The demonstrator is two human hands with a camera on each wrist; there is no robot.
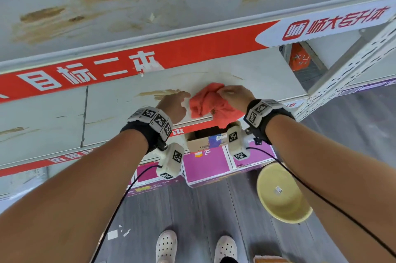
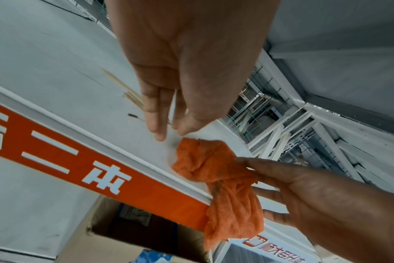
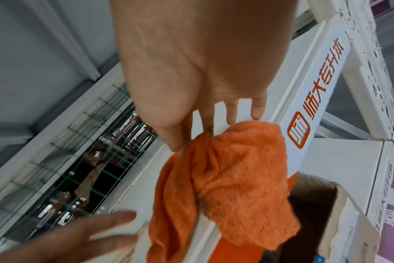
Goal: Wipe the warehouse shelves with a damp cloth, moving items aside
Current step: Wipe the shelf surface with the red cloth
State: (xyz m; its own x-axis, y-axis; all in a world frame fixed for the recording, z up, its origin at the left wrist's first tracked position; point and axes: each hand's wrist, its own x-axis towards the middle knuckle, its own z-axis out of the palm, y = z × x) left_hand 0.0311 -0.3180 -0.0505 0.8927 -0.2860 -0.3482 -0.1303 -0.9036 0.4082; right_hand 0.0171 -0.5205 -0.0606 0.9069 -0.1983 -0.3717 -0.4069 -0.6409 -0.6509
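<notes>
Item: my left hand [image 1: 174,107], fingers straight and relaxed, rests on the shelf [image 1: 257,69] beside the cloth. Orange cloth [image 1: 211,103] lies bunched at the shelf's front edge. My right hand [image 1: 234,96] pinches its top. Edge banner [image 1: 334,21] reads "师大专升本".

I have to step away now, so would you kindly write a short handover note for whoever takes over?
Left hand: open, fingertips resting on the shelf beside the cloth, holding nothing.
Right hand: pinching the orange cloth, which lies bunched at the shelf's front edge, partly hanging over.
Done: can't tell how much has been wiped.
Left: brown stains remain just left of the cloth and further left; the upper shelf is stained too.
</notes>
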